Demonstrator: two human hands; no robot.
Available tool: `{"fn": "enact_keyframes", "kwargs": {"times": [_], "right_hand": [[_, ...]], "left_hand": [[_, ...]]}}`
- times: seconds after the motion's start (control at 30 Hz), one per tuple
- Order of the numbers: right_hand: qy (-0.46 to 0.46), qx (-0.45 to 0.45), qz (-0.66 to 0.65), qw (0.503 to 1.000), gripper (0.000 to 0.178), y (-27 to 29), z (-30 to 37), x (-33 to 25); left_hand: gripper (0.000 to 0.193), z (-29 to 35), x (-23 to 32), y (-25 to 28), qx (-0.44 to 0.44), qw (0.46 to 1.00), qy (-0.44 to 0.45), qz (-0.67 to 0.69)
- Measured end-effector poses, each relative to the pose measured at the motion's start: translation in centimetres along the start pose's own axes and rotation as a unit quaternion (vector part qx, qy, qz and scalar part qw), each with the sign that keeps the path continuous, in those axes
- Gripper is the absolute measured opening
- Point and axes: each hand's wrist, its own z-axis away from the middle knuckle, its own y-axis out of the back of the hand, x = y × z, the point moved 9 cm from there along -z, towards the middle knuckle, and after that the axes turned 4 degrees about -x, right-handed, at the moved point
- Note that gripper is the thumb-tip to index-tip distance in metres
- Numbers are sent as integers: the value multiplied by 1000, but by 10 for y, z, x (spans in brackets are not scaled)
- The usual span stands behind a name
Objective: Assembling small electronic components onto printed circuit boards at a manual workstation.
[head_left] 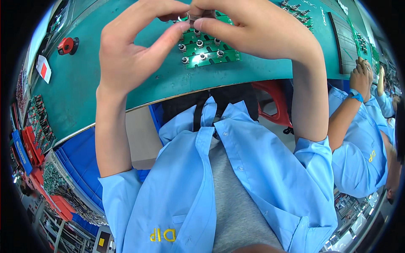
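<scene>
A green circuit board [209, 60] lies on the green work mat, with several round metal-shafted components standing upright on it in rows. My left hand [130, 52] reaches over its left side, thumb and fingers closed in a pinch. From the other side my right hand [257, 31] comes in, its thumb and fingers pinched too. The fingertips of both hands meet just above the board's far part. Between them shows a small, pale, shiny piece [185, 17], too small and covered to name. The hands hide the board's far edge.
On the mat at left are a red-and-black round object [68, 46] and a white-and-red label [43, 69]. More populated boards [300, 14] lie far right, near a dark slatted tray [341, 44]. A co-worker's hand [360, 78] works at right. Blue bins [80, 162] stand lower left.
</scene>
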Motion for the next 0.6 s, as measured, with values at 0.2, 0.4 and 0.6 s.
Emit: {"fn": "enact_keyframes", "kwargs": {"times": [0.2, 0.4, 0.6], "right_hand": [[9, 65, -2, 998, 19, 12, 5, 20], [-56, 60, 46, 996, 16, 2, 1, 37], [-164, -51, 74, 982, 12, -16, -8, 52]], "left_hand": [[21, 17, -34, 4, 49, 997, 44, 43], [17, 36, -53, -12, 57, 995, 82, -16], [16, 37, -67, -19, 36, 992, 107, -49]]}}
